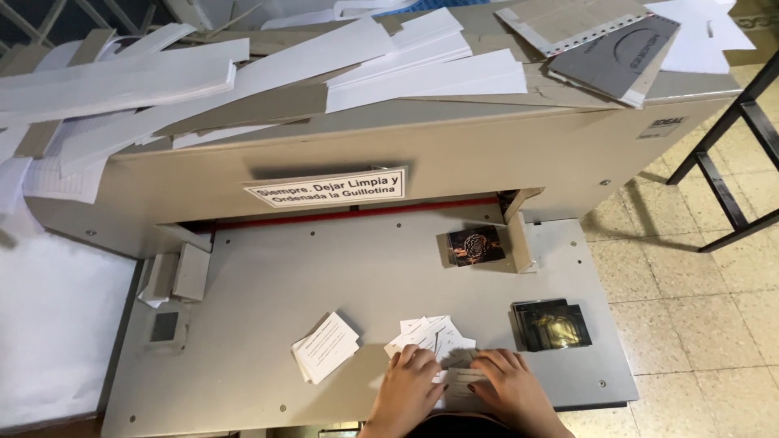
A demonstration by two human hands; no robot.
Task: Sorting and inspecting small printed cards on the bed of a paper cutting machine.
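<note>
Hands flat on scattered white cards [434, 337] on the grey table [268, 284]: left hand [410, 381] and right hand [507, 381], each grip spread, pinching nothing.

Two hands [410, 385], four card stacks [326, 347].

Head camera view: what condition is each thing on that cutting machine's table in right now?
Left hand: flat on the loose cards.
Right hand: flat on the loose cards.
Loose white cards: fanned out, messy, partly under both hands.
White card stack: squared, lying apart to the left.
Dark photo stack: pushed against the side guide.
Dark glossy stack: lying flat, untouched.
Paper strips: heaped loosely on the machine's top.
</note>
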